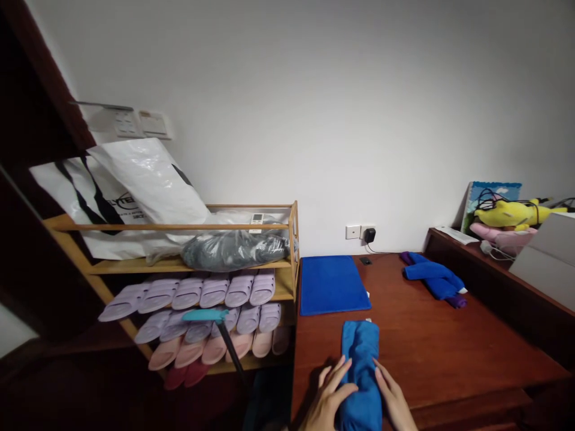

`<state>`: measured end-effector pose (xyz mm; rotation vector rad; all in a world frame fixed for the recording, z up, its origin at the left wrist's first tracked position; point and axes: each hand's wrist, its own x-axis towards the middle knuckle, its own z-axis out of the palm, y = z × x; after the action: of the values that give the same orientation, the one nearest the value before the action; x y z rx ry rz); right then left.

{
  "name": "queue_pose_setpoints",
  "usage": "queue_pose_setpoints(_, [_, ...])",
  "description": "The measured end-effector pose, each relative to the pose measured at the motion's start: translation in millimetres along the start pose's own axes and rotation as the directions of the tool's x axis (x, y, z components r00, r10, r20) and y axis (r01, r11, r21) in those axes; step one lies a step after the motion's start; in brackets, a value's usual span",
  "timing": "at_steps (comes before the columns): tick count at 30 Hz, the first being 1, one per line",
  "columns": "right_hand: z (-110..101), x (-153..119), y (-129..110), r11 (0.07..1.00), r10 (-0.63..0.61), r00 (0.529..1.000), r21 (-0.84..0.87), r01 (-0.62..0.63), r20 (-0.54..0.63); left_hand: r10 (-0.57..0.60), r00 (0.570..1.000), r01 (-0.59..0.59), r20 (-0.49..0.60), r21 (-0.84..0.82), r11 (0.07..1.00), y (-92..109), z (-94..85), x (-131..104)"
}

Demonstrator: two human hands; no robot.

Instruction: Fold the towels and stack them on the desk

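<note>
A strip of blue cloth (pixel 360 371), folded long and narrow with wrinkles on top, lies on the reddish-brown wooden desk (pixel 417 359) at its near side. My left hand (pixel 330 398) rests on the strip's left edge, fingers apart and thumb lying across its top. Along the right edge, my right hand (pixel 393 395) touches the cloth with fingers stretched out. Just beyond the strip, a blue cloth (pixel 335 285) is spread as a flat square. Farther right on the desk lies a twisted blue and purple cloth bundle (pixel 435 278).
Left of the desk stands a wooden shoe rack (pixel 101 266) with several slippers (pixel 213 291) and white bags (pixel 148 185). A teal-headed tool with a dark handle (pixel 231 347) leans before it. A raised ledge (pixel 476 263) at right carries a yellow plush toy (pixel 507 214) and white boxes (pixel 550 257).
</note>
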<state>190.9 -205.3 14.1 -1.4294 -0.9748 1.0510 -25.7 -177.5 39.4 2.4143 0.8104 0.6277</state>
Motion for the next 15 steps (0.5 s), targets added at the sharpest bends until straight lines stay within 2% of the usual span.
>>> queue_pose_setpoints(2, [-13,2,-3,0.994,-0.089,0.994,-0.052,0.092,0.056,-0.121,0.986,0.091,-0.117,-0.235,0.968,5,2.5,6])
queue_pose_setpoints(5, [-31,10,-6,0.905,-0.253,0.963,-0.33,0.269,0.09,-0.373,0.899,0.195,-0.231,-0.553,0.81,8,14.3,21])
queue_pose_setpoints(7, [-36,17,-9,0.789,-0.304,0.942,-0.516,0.333,0.144,-0.433,0.868,0.2,-0.242,-0.627,0.753,10,20.3,32])
queue_pose_setpoints(9, [-37,23,-14,0.689,-0.304,0.921,-0.611,0.39,0.244,-0.459,0.856,0.199,-0.239,-0.666,0.719,13,20.3,39])
queue_pose_setpoints(11, [-35,26,-23,0.622,-0.314,0.877,-0.62,0.479,0.363,-0.502,0.838,0.204,-0.216,-0.728,0.654,16,12.3,43])
queue_pose_setpoints(13, [-31,25,-36,0.591,-0.341,0.828,-0.584,0.557,0.445,-0.553,0.802,0.201,-0.226,-0.77,0.606,15,-3.8,46])
queue_pose_setpoints(15, [-26,18,-51,0.63,-0.356,0.823,-0.537,0.561,0.443,-0.616,0.718,0.186,-0.322,-0.765,0.617,11,-25.6,51])
